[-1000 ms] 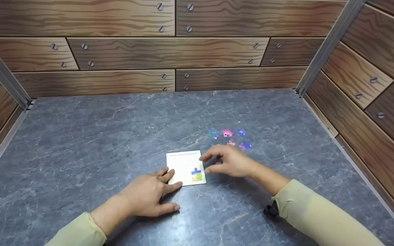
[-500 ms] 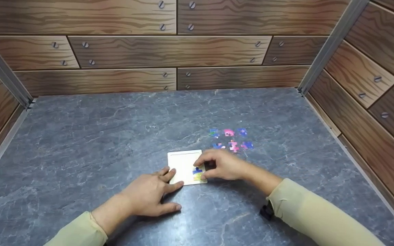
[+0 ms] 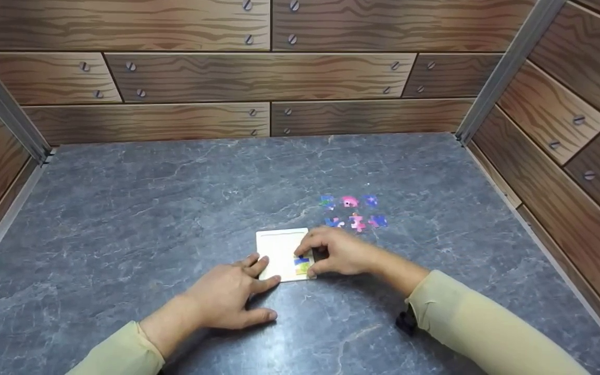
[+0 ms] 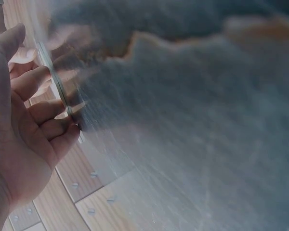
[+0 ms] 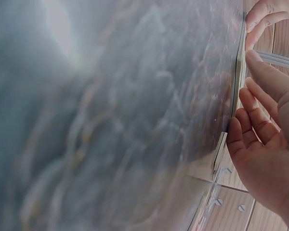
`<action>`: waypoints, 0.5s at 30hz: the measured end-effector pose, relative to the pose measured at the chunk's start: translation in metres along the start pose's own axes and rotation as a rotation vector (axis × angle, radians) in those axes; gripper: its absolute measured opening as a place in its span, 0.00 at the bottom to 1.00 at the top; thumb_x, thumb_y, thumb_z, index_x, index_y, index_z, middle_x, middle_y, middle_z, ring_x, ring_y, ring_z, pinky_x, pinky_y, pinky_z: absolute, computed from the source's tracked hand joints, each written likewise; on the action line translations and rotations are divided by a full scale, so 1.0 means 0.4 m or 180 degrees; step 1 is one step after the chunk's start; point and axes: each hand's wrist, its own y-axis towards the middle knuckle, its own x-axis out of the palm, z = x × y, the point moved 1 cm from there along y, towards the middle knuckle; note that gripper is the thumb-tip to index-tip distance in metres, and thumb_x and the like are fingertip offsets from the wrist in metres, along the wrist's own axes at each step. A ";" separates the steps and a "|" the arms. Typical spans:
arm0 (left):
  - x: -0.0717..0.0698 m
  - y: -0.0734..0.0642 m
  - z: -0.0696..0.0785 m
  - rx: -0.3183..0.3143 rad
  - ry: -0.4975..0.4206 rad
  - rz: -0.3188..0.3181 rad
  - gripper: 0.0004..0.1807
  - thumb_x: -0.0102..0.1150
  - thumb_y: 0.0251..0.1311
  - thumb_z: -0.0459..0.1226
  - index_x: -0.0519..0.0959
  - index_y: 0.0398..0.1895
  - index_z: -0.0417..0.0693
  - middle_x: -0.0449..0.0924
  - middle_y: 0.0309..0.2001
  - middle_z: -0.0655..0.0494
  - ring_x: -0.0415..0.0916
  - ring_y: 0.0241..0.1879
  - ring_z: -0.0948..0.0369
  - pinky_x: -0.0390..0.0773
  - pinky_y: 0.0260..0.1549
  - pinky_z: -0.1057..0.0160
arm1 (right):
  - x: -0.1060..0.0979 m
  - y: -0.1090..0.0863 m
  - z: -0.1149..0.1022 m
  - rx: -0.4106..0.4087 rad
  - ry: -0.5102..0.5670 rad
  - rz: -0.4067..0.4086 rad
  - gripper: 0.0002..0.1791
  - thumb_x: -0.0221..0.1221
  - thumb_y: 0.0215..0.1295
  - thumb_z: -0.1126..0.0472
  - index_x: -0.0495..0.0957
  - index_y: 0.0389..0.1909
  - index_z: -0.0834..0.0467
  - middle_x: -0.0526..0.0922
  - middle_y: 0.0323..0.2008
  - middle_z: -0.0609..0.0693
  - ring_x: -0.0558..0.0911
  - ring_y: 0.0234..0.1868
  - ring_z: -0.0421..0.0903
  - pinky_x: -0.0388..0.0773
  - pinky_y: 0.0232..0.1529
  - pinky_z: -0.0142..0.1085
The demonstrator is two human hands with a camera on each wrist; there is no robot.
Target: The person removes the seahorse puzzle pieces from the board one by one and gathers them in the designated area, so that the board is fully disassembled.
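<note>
A white square puzzle tray (image 3: 278,250) lies on the table in the head view. A blue and yellow-green jigsaw piece (image 3: 302,266) sits at its lower right corner. My left hand (image 3: 229,297) rests spread out, its fingertips on the tray's left and lower edge. With thumb and forefinger, my right hand (image 3: 342,252) pinches the jigsaw piece from opposite sides, and a fingertip covers part of its tab. Both wrist views show the tray edge-on: the left hand (image 4: 33,115) touches it in one, the right hand (image 5: 267,125) is beside it in the other.
Loose jigsaw pieces lie in two rows just beyond my right hand, among them a pink piece (image 3: 350,201) and a blue one (image 3: 378,221). The grey marbled table (image 3: 164,198) ends at wood-patterned walls (image 3: 258,78) at the back and sides.
My right hand has come in from the tray's right edge onto the blue and yellow-green piece, uncovering the loose pieces behind it. The left hand has stayed in place.
</note>
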 end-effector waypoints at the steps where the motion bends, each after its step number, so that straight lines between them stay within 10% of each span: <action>1: 0.000 0.000 0.000 0.0003 0.0004 0.0005 0.38 0.55 0.71 0.66 0.78 0.74 0.55 0.68 0.74 0.34 0.69 0.72 0.38 0.79 0.61 0.40 | 0.000 0.000 0.000 0.0005 -0.0007 -0.0008 0.22 0.78 0.60 0.59 0.88 0.56 0.54 0.86 0.55 0.48 0.80 0.55 0.45 0.76 0.58 0.42; 15: 0.005 0.001 -0.004 -0.0032 -0.0028 -0.0042 0.38 0.54 0.71 0.67 0.77 0.75 0.56 0.66 0.76 0.35 0.67 0.74 0.38 0.79 0.62 0.40 | 0.006 0.005 -0.001 -0.0007 -0.0041 -0.0013 0.23 0.79 0.57 0.59 0.88 0.56 0.53 0.85 0.53 0.47 0.79 0.56 0.46 0.75 0.60 0.44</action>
